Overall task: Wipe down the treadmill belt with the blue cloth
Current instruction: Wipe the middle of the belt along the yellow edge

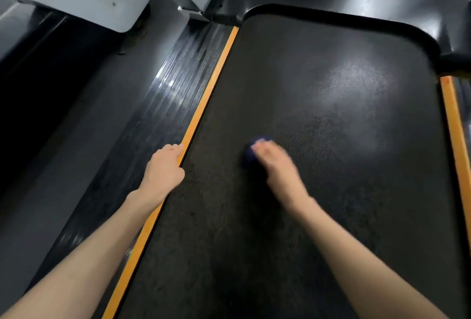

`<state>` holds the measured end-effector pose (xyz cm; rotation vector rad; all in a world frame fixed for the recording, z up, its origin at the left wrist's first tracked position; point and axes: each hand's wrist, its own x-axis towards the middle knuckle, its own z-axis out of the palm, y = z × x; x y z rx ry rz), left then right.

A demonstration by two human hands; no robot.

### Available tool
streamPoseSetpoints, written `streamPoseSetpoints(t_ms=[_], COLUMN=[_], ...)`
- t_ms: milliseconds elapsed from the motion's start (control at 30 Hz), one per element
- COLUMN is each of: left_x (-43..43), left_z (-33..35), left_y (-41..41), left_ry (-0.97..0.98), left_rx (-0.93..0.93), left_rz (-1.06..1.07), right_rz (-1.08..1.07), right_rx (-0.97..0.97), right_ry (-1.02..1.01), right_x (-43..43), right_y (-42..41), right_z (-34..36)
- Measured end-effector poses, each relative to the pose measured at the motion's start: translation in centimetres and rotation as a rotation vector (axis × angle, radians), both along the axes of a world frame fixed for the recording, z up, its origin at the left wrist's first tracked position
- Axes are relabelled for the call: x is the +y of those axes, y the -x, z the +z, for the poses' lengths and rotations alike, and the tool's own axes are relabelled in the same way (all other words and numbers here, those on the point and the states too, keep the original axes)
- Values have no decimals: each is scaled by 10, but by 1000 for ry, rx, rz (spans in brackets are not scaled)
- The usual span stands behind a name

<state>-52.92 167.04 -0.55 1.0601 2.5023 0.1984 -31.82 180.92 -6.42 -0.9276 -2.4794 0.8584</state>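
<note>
Blue cloth bunched on black textured treadmill belt, mid-width.
</note>
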Motion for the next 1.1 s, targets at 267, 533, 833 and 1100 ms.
streamPoseSetpoints(t_ms=[267,533,833,1100], left_x=[-18,-21,-22,-18], left_z=[-5,-3,-12,-4], left_y=[17,22,24,18], left_ry=[-65,-48,-3,28], left_rx=[-169,-209,-199,-171], left_rz=[-77,-150,-143,-143], right_rz=[457,-163,567,105], right_rx=[-70,-93,-54,-23], right_ry=[-116,-2,-355,-143], right_x=[-75,13,19,-29], right_y=[55,89,87,117], right_z=[-19,-8,-2,16])
